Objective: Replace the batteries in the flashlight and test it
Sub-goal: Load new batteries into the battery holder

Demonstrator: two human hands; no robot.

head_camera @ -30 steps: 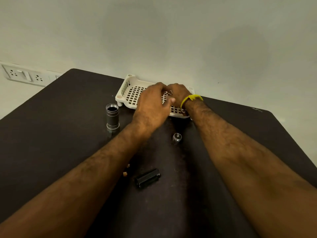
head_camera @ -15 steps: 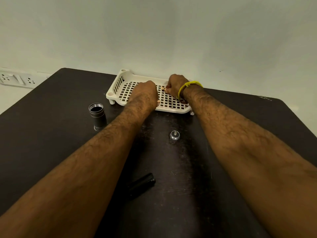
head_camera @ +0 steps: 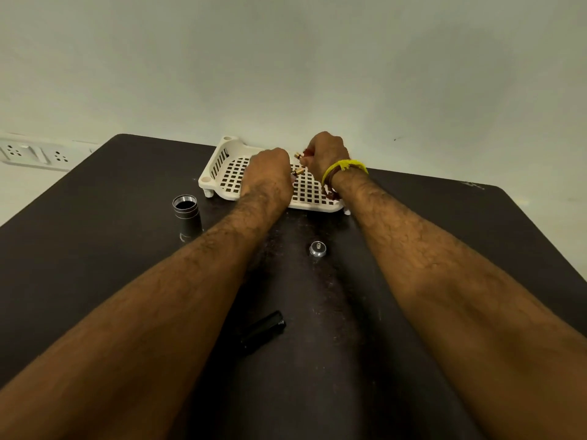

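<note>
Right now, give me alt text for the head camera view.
Both hands reach into a white slotted tray at the far edge of a dark table, the left hand and right hand each pinching a small battery.

I am facing a plain pale wall (head_camera: 286, 58) that is filling the upper half of my view, evenly lit and carrying a small dark speck (head_camera: 394, 139) on its right side. A white socket strip (head_camera: 35, 153) is sitting on the wall at the left. Below, a dark brown surface (head_camera: 95, 233) is stretching toward me, its far edge meeting the wall and its far corners rounded.
</note>
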